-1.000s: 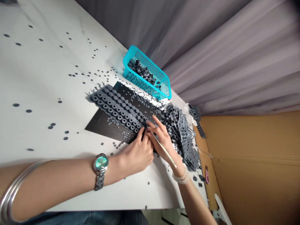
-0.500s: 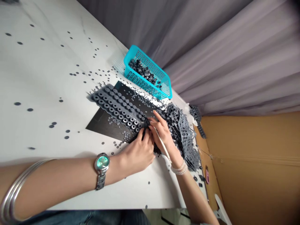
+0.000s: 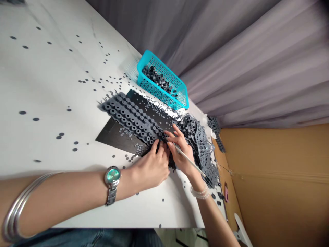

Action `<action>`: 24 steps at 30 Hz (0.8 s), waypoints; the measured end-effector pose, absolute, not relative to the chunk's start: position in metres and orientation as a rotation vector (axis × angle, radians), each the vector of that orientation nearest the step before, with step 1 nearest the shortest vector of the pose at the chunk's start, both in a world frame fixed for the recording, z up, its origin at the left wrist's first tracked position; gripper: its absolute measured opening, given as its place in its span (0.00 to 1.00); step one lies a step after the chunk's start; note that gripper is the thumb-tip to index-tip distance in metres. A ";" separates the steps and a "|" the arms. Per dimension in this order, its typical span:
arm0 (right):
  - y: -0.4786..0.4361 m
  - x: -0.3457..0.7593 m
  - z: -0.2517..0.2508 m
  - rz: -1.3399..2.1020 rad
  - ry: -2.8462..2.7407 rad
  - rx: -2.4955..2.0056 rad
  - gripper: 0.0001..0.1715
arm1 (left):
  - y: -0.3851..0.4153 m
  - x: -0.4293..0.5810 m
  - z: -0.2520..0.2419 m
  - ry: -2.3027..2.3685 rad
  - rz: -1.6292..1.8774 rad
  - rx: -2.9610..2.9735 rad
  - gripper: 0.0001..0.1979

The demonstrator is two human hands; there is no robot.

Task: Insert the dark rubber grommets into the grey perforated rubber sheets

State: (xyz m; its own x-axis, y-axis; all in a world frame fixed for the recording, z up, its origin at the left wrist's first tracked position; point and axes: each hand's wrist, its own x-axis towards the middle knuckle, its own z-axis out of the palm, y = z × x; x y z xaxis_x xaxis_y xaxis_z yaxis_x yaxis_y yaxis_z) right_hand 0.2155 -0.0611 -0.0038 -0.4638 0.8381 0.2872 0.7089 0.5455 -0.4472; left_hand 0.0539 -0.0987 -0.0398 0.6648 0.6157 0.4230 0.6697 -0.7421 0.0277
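A grey moulded rubber sheet (image 3: 128,115) with rows of raised round parts lies slantwise over a black mat (image 3: 109,137). My left hand (image 3: 155,166), a watch on its wrist, grips the sheet's near right end with bent fingers. Right beside it, my right hand (image 3: 183,151) holds a thin white stick (image 3: 190,161) like a pen. The stick's tip points at the sheet's end, close to my left fingertips. What the tip touches is hidden by my fingers. Small grey discs (image 3: 140,148) are scattered on the mat.
A turquoise basket (image 3: 150,88) of small black parts stands behind the mat. To the right lies a heap of perforated grey sheets (image 3: 203,147). More discs dot the white table (image 3: 51,82). A pink-handled tool (image 3: 226,192) lies past the right edge, near a cardboard surface (image 3: 277,164).
My right hand has shifted slightly right, and the stick now slants lower, with more of its length showing. My left hand stays on the sheet's end. The view has moved slightly.
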 end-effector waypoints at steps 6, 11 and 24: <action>-0.063 0.220 -0.009 0.297 -2.423 -1.202 0.09 | -0.098 0.055 -0.041 -1.048 -0.646 -2.746 0.27; -0.060 0.214 -0.006 0.207 -2.515 -1.182 0.09 | -0.099 0.054 -0.041 -1.054 -0.670 -2.748 0.27; -0.059 0.216 -0.005 0.248 -2.511 -1.143 0.09 | -0.099 0.054 -0.039 -1.061 -0.633 -2.775 0.26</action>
